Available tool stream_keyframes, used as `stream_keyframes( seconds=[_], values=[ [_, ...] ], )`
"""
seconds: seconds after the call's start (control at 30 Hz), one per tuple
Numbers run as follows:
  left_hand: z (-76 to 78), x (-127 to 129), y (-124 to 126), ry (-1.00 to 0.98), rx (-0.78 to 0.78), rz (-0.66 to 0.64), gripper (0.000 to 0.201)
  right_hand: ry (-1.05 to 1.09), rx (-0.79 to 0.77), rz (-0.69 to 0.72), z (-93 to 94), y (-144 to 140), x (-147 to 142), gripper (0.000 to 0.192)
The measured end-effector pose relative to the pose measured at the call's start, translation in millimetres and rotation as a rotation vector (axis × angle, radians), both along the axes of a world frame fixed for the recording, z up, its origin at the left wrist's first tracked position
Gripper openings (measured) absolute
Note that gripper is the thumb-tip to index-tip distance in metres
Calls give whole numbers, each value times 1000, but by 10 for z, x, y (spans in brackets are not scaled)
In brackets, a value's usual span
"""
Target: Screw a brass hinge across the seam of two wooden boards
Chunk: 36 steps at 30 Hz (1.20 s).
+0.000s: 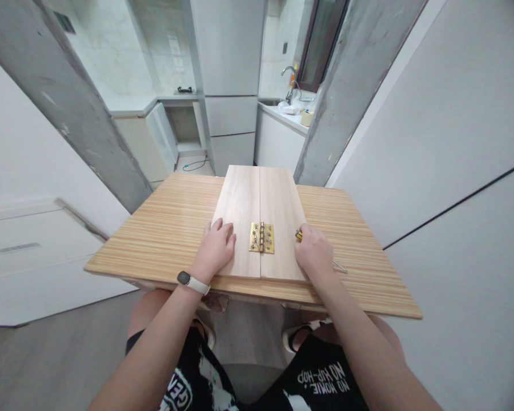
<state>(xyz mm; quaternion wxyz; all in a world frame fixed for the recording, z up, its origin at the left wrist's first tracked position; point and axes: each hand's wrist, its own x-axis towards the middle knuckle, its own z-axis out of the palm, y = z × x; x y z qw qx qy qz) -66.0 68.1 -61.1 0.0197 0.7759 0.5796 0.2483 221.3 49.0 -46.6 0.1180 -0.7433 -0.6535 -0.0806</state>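
Two pale wooden boards lie side by side, the left board (pixel 240 197) and the right board (pixel 281 200), with a thin seam between them. A brass hinge (pixel 257 237) lies open across that seam near the front, its knuckle along the join. Whether screws sit in its holes is too small to tell. My left hand (pixel 216 244) rests on the left board's outer edge, fingers apart. At the right board's outer edge, my right hand (pixel 315 251) is closed round a screwdriver (pixel 298 234) with a yellow-and-black handle; its metal shaft sticks out behind, towards the right.
A striped wooden table (pixel 163 228) carries the boards, and its front edge is close to my legs. White panels (pixel 454 142) stand close on both sides. Beyond are a tall cabinet (pixel 231 51), a counter and a sink tap (pixel 289 71).
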Motion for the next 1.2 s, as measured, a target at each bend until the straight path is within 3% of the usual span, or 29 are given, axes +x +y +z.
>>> stream_keyframes(
  seconds=[0.17,0.63,0.73,0.83,0.93,1.03,1.13,1.2],
  values=[
    [-29,37,86,32,16,21,37,12,-44,-8,14,85,17,21],
    [-54,0,104,21,33,-5,35,91,24,35,-27,64,63,25],
    [-48,-18,98,-17,73,-42,32,108,187,85,92,29,81,27],
    [2,-11,70,-91,118,-64,30,207,388,137,420,-25,87,28],
    [91,35,36,-220,89,-119,27,494,503,142,860,-55,24,42],
    [192,104,12,-361,-7,-196,23,1026,555,314,1204,-21,-141,53],
    [271,163,3,-470,-105,-235,19,1518,448,497,1345,51,-386,50],
    [305,188,3,-524,-165,-272,18,1706,370,568,1341,91,-562,45]
  ],
)
